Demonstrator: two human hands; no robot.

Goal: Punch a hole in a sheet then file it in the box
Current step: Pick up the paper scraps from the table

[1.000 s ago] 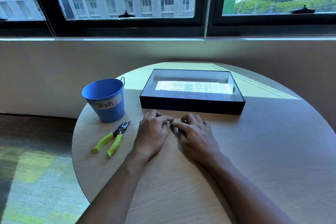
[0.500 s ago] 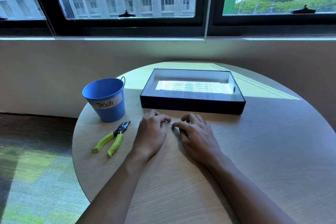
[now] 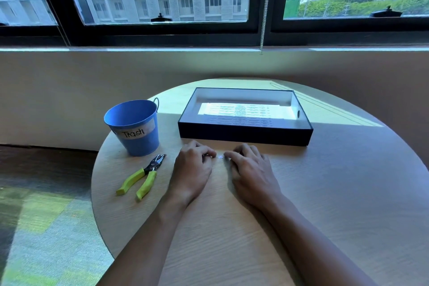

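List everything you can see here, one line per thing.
Table: one, light wood, round, under everything.
Box: one, black, open, far middle of table.
Printed sheets: count unclear, white, inside box.
Bucket: one, blue, labelled Trash, left of box.
Hole punch: one, yellow-green handles, near side of bucket.
Windows: several panes, black frames, wall beyond table.
Left hand: one, resting on table before box, fingers curled.
Right hand: one, beside it, fingertips on table.

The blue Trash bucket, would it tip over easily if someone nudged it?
Probably fairly easily: the bucket narrows toward its base, so it stands on a small footprint. Its thin-looking wall suggests it is light and would slide on the smooth table if pushed low.
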